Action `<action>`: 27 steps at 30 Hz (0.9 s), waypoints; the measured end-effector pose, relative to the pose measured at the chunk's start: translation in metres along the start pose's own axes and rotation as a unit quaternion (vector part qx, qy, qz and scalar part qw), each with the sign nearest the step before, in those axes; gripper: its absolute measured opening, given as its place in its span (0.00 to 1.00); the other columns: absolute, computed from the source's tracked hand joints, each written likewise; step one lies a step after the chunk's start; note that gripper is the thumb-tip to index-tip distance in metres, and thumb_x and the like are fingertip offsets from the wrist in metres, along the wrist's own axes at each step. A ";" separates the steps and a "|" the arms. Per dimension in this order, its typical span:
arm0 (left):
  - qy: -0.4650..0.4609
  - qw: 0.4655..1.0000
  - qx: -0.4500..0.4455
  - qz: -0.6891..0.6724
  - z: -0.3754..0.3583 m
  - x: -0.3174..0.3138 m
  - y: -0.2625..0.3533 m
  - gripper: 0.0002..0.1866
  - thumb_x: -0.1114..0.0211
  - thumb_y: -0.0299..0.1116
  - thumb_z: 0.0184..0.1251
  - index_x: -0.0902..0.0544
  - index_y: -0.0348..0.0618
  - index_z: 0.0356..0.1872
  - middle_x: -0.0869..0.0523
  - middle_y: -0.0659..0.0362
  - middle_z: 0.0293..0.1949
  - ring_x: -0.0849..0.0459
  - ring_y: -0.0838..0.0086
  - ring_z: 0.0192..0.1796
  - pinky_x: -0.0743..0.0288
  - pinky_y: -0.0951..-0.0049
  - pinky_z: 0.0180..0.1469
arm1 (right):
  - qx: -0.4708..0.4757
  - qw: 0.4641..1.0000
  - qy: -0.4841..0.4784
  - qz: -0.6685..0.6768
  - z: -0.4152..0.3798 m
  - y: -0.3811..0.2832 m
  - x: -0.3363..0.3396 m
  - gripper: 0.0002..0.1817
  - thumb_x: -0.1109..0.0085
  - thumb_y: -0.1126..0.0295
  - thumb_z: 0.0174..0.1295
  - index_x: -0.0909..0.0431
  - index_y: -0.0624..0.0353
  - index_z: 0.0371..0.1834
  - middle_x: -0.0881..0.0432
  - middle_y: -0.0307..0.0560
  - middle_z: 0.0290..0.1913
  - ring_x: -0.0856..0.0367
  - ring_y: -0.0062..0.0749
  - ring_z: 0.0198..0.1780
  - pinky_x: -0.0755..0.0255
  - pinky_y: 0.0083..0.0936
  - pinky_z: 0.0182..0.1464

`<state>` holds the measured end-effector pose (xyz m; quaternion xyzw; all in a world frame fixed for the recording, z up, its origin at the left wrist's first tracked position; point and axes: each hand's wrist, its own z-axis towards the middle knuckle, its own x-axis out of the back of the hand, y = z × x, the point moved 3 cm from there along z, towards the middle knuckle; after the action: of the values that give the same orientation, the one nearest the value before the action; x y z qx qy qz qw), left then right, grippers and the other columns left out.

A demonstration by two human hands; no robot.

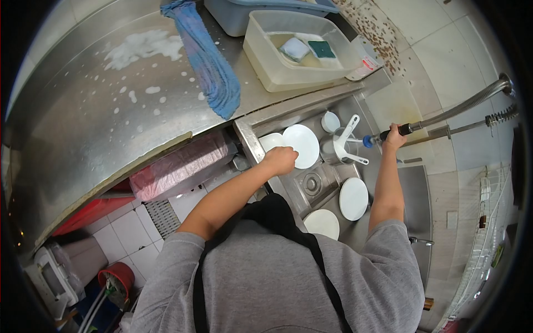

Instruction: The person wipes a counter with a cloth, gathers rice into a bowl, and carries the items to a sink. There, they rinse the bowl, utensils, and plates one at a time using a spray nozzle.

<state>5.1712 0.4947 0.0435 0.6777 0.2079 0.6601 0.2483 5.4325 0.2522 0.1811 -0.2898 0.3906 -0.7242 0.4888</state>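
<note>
My left hand [281,161] is closed on the near rim of a white plate [302,143], held over the left side of the sink. Beneath its left edge another white dish [271,141] shows in part. My right hand [395,136] wraps round the sprayer [404,130], whose blue-ringed head points left toward a pot [335,150]. Across that pot lie white-handled utensils [350,129], their lower ends hard to make out. Just behind stands a small white cup [330,121]. Two more white plates [353,198] rest at the sink's near right.
Left of the sink runs a steel counter [72,122] with foam spots and a blue cloth [208,66]. A plastic tub [266,69] there holds sponges in liquid. The steel hose [466,105] comes from the wall at right. A pink-lined bin [177,166] stands under the counter.
</note>
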 end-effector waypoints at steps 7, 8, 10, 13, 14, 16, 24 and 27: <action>0.005 1.000 -0.005 -0.005 -0.002 0.003 0.001 0.08 0.47 0.31 0.48 0.23 0.40 0.29 0.22 0.51 0.31 0.22 0.58 0.36 0.28 0.62 0.39 | 0.002 1.000 0.007 0.024 0.000 0.001 0.000 0.06 0.44 0.80 0.38 0.31 0.61 0.20 0.28 0.40 0.21 0.29 0.25 0.24 0.34 0.22 0.30; 0.004 1.000 -0.006 -0.005 -0.002 0.003 0.001 0.08 0.47 0.31 0.48 0.23 0.40 0.29 0.22 0.51 0.31 0.22 0.58 0.36 0.28 0.62 0.39 | 0.001 1.000 0.007 0.026 0.000 0.001 0.000 0.06 0.44 0.80 0.38 0.31 0.61 0.20 0.28 0.40 0.21 0.29 0.25 0.24 0.34 0.22 0.30; 0.007 1.000 -0.005 -0.002 -0.001 0.003 0.001 0.08 0.47 0.32 0.48 0.23 0.40 0.29 0.22 0.51 0.31 0.22 0.58 0.36 0.29 0.62 0.39 | 0.000 1.000 0.008 0.027 0.002 0.005 0.001 0.06 0.44 0.80 0.38 0.31 0.61 0.19 0.28 0.40 0.21 0.29 0.25 0.24 0.34 0.22 0.30; 0.008 1.000 -0.005 -0.003 -0.001 0.002 0.000 0.08 0.47 0.32 0.48 0.23 0.40 0.29 0.22 0.51 0.31 0.22 0.58 0.36 0.28 0.62 0.39 | 0.003 1.000 0.013 0.017 0.004 0.006 -0.001 0.07 0.43 0.80 0.37 0.31 0.61 0.19 0.28 0.40 0.20 0.29 0.25 0.23 0.34 0.21 0.30; 0.008 1.000 -0.005 -0.003 -0.001 0.002 0.000 0.08 0.47 0.32 0.48 0.23 0.40 0.29 0.22 0.51 0.31 0.22 0.58 0.36 0.28 0.62 0.39 | 0.002 1.000 0.007 0.022 0.004 0.005 -0.003 0.07 0.43 0.80 0.37 0.31 0.61 0.19 0.28 0.40 0.21 0.29 0.25 0.24 0.34 0.21 0.30; 0.009 1.000 -0.011 -0.005 0.000 0.002 0.000 0.08 0.47 0.32 0.48 0.23 0.40 0.28 0.22 0.51 0.31 0.22 0.58 0.35 0.28 0.62 0.38 | 0.001 1.000 0.001 0.029 0.003 0.004 -0.007 0.07 0.43 0.81 0.37 0.31 0.61 0.19 0.28 0.40 0.21 0.29 0.26 0.24 0.34 0.21 0.30; 0.012 1.000 -0.007 -0.009 -0.001 0.003 -0.001 0.08 0.46 0.32 0.47 0.23 0.41 0.28 0.22 0.51 0.31 0.22 0.58 0.35 0.29 0.62 0.38 | -0.036 0.983 -0.134 0.124 -0.002 0.008 -0.031 0.08 0.44 0.82 0.37 0.31 0.60 0.22 0.26 0.44 0.24 0.26 0.29 0.29 0.32 0.24 0.38; 0.013 1.000 0.000 -0.015 0.000 0.002 -0.001 0.09 0.46 0.32 0.47 0.23 0.41 0.29 0.23 0.51 0.31 0.23 0.58 0.36 0.29 0.62 0.39 | -0.040 0.971 -0.186 0.141 -0.003 0.009 -0.037 0.08 0.44 0.82 0.38 0.31 0.60 0.23 0.25 0.45 0.24 0.25 0.32 0.30 0.32 0.26 0.40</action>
<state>5.1715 0.4967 0.0440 0.6661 0.2209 0.6649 0.2556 5.4470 0.2855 0.1706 -0.3810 0.3581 -0.5649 0.6383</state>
